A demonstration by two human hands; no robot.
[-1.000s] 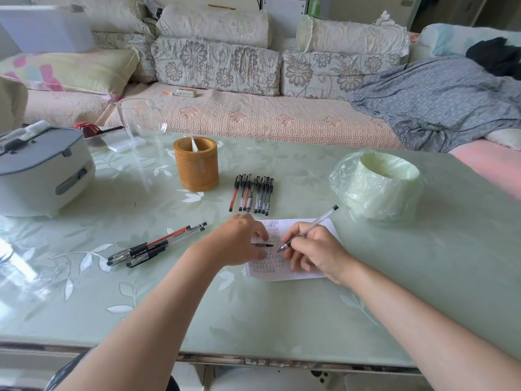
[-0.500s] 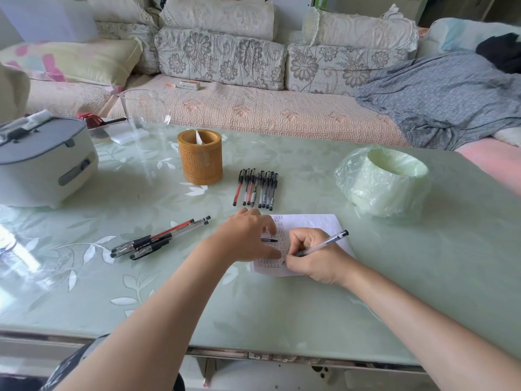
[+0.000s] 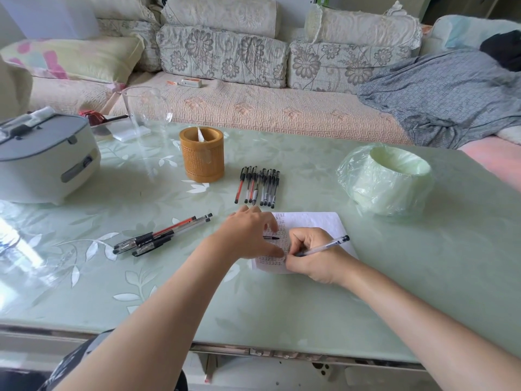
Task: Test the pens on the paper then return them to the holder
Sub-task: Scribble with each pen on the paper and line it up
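The right hand (image 3: pixel 313 256), its grip pinching the pen (image 3: pixel 324 246), has slid lower on the paper (image 3: pixel 310 221); the left hand (image 3: pixel 248 235) stays flat, fingers spread.

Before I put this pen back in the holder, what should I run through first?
1. Grip on the pen: ok, the right hand holds it.
2. Tip lifted off the paper: not ok, it looks to be on the sheet.
3. Paper released: not ok, the left hand presses on it.
4. Cap ready: cannot tell; a small black piece shows at the left hand.
5. The holder upright, mouth open: ok; something white stands inside.
6. Low path to it: not ok, the row of pens lies between; go over.
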